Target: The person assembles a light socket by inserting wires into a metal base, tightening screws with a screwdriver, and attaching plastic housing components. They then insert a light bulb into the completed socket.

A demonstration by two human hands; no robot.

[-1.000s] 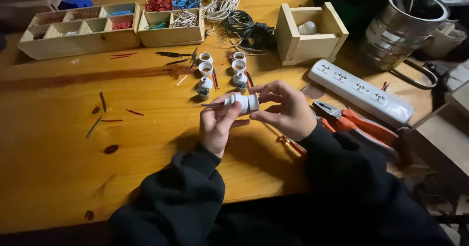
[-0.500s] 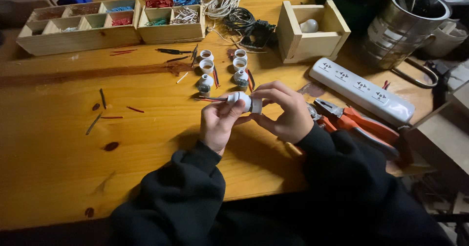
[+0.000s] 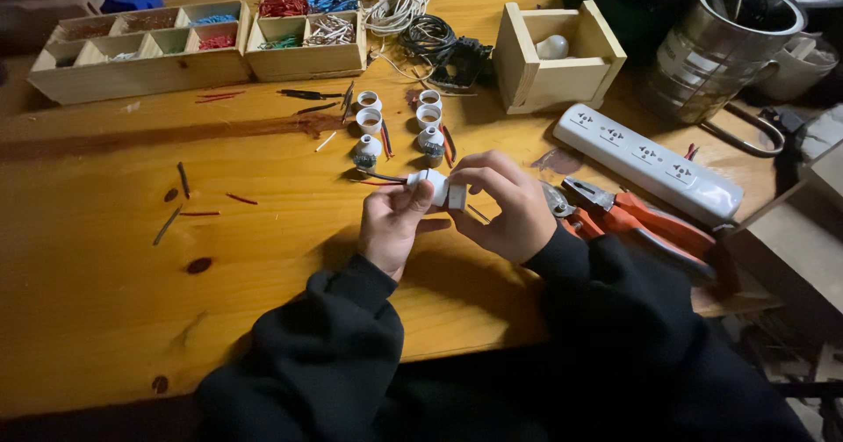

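A small white plastic lamp socket (image 3: 436, 187) is pinched above the table's near middle between the left hand (image 3: 392, 224) and the right hand (image 3: 502, 207), fingers closed on it. Its thin trailing wires (image 3: 379, 179) could be tugged loose if it is twisted hard.

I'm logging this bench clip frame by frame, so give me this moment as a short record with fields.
left hand: grips small white lamp socket, dark and red wires trailing from it
right hand: pinches the socket's other end
surface: wooden table
near hands: six more white sockets; orange-handled pliers; white power strip
far edge: compartment trays of wire pieces; small wooden box
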